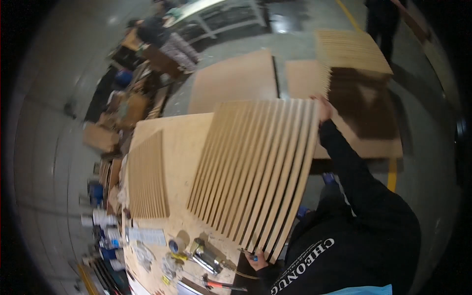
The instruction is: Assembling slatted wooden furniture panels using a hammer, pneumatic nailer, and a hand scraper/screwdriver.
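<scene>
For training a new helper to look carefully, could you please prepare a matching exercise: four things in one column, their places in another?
Column one
1. right hand
2. roll of tape
3. left hand
4. stack of slatted panels

Column two
A. at the lower end of the held slatted panel
B. on a brown board
C. at the held slatted panel's upper right corner
D. on the pale tabletop

Right pairs: 1-C, 2-D, 3-A, 4-B

Woodworking workshop, by its slatted wooden panels (pixel 255 172), pale wooden bench (pixel 181 140), hammer (pixel 222 285), yellow floor line (pixel 392 175).
</scene>
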Available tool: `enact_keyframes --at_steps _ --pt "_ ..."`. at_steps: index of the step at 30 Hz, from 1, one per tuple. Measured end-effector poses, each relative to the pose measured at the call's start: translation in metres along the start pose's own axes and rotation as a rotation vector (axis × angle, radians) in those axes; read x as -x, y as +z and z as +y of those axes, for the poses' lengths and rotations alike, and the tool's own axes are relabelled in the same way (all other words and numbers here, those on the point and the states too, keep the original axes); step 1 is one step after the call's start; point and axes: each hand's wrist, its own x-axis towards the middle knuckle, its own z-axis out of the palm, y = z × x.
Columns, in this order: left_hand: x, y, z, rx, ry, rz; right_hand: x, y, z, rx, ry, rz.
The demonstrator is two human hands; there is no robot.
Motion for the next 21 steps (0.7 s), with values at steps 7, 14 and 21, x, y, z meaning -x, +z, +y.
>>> enact_keyframes --at_steps 7,14,21 --pt "-0.048 0.003 -0.06 -0.432 -0.153 0.294 0.008 0.01 0.091 0.714 0.025 0.096" --pt "-0.042 0.031 -0.034 -0.725 -0.13 0.265 0.115 -0.004 0.059 0.709 -0.119 0.017" --pt "-0.046 0.013 -0.037 -0.871 -0.073 0.142 0.238 0.002 0.045 0.722 0.041 -0.042"
